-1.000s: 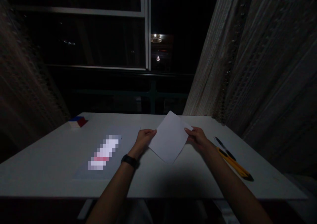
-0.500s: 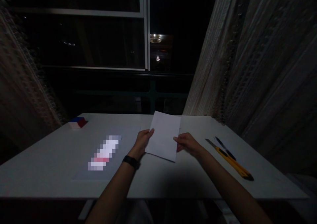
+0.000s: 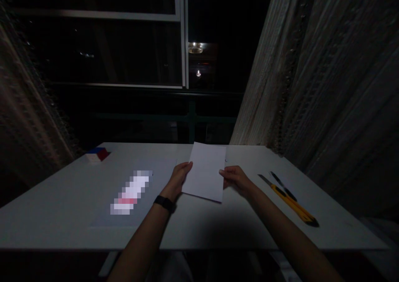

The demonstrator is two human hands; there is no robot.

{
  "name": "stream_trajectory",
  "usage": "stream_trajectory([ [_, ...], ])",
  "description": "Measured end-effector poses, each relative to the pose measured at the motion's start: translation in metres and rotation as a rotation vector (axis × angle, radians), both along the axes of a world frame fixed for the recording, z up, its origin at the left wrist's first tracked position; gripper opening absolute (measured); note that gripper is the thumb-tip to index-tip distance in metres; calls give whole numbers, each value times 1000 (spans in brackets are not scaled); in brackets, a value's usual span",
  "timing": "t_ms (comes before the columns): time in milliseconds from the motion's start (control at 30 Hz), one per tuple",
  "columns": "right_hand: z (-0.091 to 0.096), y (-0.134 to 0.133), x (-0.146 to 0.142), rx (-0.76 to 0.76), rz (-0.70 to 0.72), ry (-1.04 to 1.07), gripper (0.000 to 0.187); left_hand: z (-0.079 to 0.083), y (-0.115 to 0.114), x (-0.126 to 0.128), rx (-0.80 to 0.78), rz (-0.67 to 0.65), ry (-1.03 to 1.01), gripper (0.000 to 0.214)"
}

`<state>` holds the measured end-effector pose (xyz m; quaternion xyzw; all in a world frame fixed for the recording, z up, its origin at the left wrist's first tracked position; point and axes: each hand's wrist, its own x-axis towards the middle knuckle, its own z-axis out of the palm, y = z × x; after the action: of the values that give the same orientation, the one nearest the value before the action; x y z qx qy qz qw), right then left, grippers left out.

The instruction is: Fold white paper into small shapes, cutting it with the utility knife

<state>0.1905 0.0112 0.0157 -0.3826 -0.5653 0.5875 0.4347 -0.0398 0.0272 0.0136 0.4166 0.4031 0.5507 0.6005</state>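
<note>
My white table fills the lower half of the frame, and the white paper is just right of its middle, between my hands. My left hand pinches the paper's left edge, thumb on top; my right hand grips the right edge the same way. (I can't tell whether the lower edge touches the tabletop.)

At the left, a larger pale sheet lies flat, a pixelated patch hiding part of it. My left forearm, with a black wristband, crosses close by its right side. Farther back, near the table's far left corner, sits a small block in blue, red and white.

On the right of the frame, past my right forearm, a yellow utility knife lies with its blade showing, pointing up and left. A dark pen rests just beside it, farther from me.

Curtains hang at both edges, the right curtain and the dimmer left curtain. A pale window frame crosses the upper left, and a chandelier-like light glows beside it (everything beyond is very dark).
</note>
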Motion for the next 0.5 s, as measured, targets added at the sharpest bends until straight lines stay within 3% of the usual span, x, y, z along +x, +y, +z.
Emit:
stream_trajectory([
  [267, 5, -5, 5, 40, 72, -37, 33, 9, -5, 2, -18, -60, -15, 43],
  [500, 8, -6, 1, 78, 46, 1, 39, 3, -7, 3, -26, -92, 49, 49],
])
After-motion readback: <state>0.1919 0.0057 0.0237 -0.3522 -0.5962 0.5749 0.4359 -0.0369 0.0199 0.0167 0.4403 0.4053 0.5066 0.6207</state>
